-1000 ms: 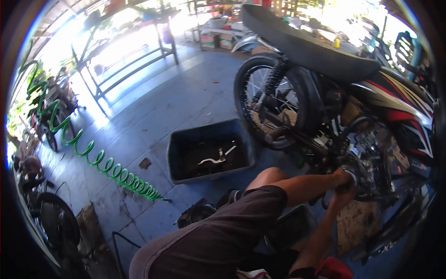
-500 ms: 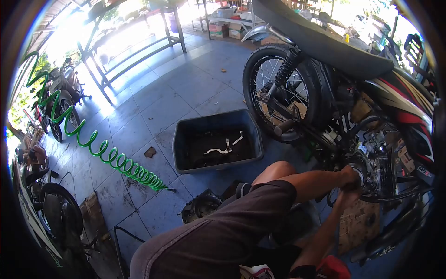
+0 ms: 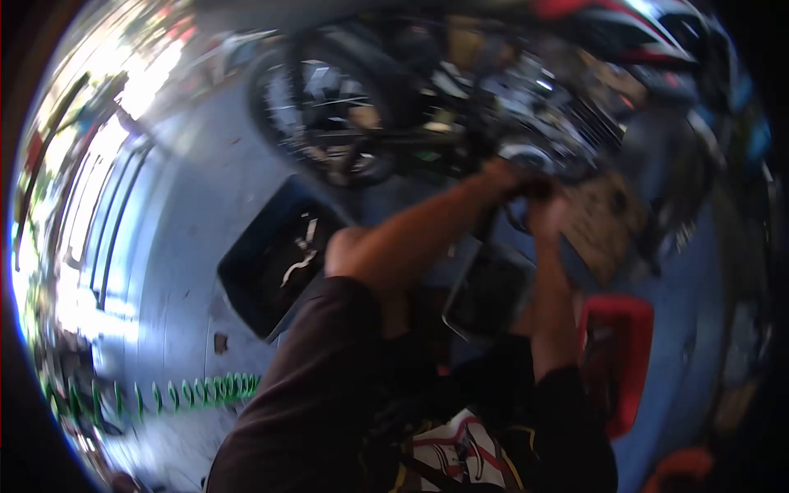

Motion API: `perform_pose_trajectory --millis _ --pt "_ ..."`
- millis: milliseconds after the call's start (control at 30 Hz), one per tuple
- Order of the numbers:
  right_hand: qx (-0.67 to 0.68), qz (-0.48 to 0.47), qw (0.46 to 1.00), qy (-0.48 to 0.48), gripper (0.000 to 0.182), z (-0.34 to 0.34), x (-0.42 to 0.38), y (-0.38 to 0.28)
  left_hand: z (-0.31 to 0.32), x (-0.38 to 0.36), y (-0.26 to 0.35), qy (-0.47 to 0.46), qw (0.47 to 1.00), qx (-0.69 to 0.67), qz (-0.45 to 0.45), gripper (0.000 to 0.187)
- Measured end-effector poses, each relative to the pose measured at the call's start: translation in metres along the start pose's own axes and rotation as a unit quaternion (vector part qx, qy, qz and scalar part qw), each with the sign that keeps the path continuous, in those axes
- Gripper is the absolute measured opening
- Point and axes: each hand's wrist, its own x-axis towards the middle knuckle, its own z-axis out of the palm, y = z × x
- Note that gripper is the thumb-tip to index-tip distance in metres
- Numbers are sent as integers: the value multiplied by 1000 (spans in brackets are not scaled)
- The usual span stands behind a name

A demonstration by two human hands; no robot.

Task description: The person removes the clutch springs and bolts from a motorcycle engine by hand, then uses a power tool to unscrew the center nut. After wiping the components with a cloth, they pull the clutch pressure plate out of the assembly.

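Observation:
Both of my hands meet at the lower side of the motorcycle engine (image 3: 575, 135), beside a round silver ring-shaped part (image 3: 526, 154). My left hand (image 3: 511, 175) reaches in from the left, close against the ring, with its fingers looking curled in. Just below and to the right, my right hand (image 3: 546, 205) comes up from underneath, also looking closed. Motion blur smears the fingers, and whatever they hold cannot be made out. A small dark-filled tray (image 3: 528, 267) lies on the floor under my forearms.
A dark tub (image 3: 234, 287) with silver levers (image 3: 302, 256) stands left of my knee. Stained cardboard (image 3: 604, 226) lies under the engine. A red container (image 3: 639, 361) is at the right. The motorcycle's rear wheel (image 3: 271, 115) stands ahead, and a green coiled hose (image 3: 189, 393) runs at lower left.
My view has swung right and down, so the engine and hands appear nearer the middle. The small tray and red container show more fully. Both hands stay together at the engine.

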Motion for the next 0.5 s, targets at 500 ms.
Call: perform_pose_trajectory --millis 500 --pt "20 72 996 -55 21 -93 15 8 -167 -175 75 15 791 -604 97 16"
